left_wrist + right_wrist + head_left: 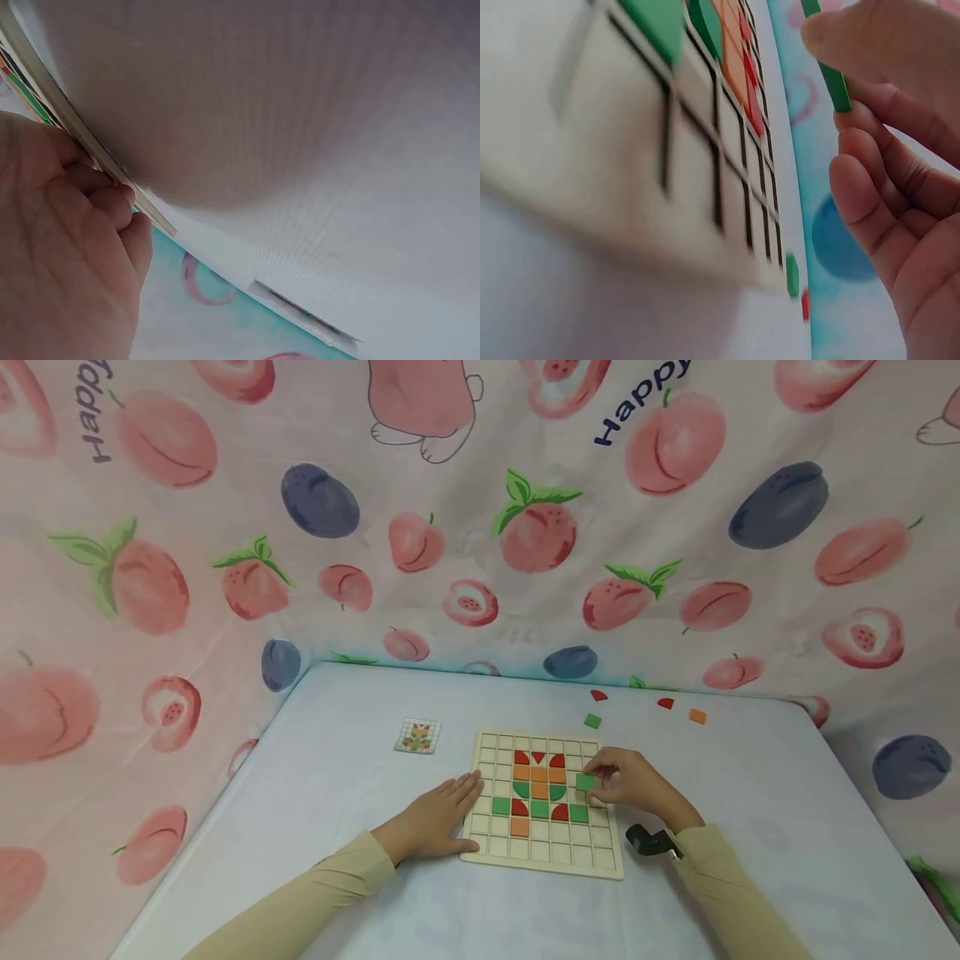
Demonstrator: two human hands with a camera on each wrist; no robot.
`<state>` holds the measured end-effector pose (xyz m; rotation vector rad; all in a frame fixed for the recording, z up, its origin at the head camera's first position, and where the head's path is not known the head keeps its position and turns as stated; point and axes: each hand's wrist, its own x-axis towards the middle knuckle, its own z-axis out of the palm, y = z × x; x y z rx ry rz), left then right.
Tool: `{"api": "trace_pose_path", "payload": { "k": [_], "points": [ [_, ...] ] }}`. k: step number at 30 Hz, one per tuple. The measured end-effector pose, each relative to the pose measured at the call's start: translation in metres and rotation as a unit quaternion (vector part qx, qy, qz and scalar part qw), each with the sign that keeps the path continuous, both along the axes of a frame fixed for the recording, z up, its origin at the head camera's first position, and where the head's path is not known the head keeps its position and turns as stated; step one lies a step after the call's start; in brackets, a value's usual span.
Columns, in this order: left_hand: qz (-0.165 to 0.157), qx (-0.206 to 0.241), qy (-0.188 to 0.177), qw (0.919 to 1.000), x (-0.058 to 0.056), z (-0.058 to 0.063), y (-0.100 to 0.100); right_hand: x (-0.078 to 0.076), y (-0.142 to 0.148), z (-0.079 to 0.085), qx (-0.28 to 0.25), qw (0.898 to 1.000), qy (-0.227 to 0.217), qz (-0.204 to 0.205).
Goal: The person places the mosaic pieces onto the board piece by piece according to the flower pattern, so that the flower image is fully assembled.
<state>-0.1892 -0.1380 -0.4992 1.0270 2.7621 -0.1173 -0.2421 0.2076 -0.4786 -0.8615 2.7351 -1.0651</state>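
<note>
A wooden grid board (543, 852) holds red, orange and green tiles in its recessed squares. My right hand (633, 781) pinches a green square tile (586, 782) over the board's right side; in the right wrist view, this green tile (834, 82) is edge-on between thumb and fingers, raised off the grid. My left hand (431, 820) lies along the board's left edge, thumb spread toward the near corner. From the left wrist view, the left hand's fingertips (112, 202) touch the board's side.
A small pattern card (417, 736) lies behind the left hand. Beyond the board are a loose green tile (592, 721), two red quarter-round tiles (666, 702) and an orange tile (697, 717). A black device (651, 841) sits at the right wrist. Fruit-printed cloth (465, 527) hangs behind the white table.
</note>
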Motion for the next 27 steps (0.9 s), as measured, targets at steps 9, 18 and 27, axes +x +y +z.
{"api": "trace_pose_path", "payload": {
  "k": [9, 18, 27],
  "points": [
    [-0.008, 0.006, 0.006, 0.9999, 0.000, -0.002, -0.002, 0.020, -0.031, -0.008, -0.014, 0.997, -0.003, 0.074],
    [-0.002, 0.003, -0.003, 1.0000, -0.001, 0.002, -0.001, 0.027, -0.051, -0.012, 0.005, 0.994, -0.051, 0.097],
    [-0.006, 0.012, -0.002, 0.9999, -0.001, -0.001, -0.002, 0.033, -0.060, -0.016, 0.034, 0.993, -0.042, 0.106]
  ]
}}
